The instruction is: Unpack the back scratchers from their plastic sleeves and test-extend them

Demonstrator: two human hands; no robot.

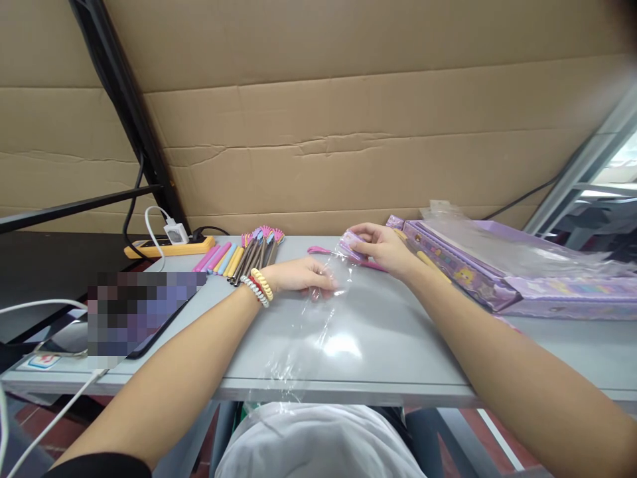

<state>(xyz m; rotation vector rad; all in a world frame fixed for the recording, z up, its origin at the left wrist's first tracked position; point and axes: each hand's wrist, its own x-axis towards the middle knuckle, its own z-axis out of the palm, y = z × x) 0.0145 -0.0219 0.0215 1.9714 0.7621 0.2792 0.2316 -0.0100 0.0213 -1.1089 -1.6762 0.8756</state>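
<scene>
Above a gray bench [398,352], the right hand [382,247] pinches a small purple piece [349,244] in nearly closed fingers, while the left hand [298,274] grips, fingers drawn together, clear plastic wrap [324,318] trailing toward the near edge. Colorful pens [221,257] lie left, a purple box [460,275] right.

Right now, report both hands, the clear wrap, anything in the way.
Left fingers touching clear wrap. Right fingers pinching purple piece. Pink stick close behind wrap.

The right hand [383,249] partly hides the purple piece [349,243]; the right edge crops the box [460,269].
</scene>
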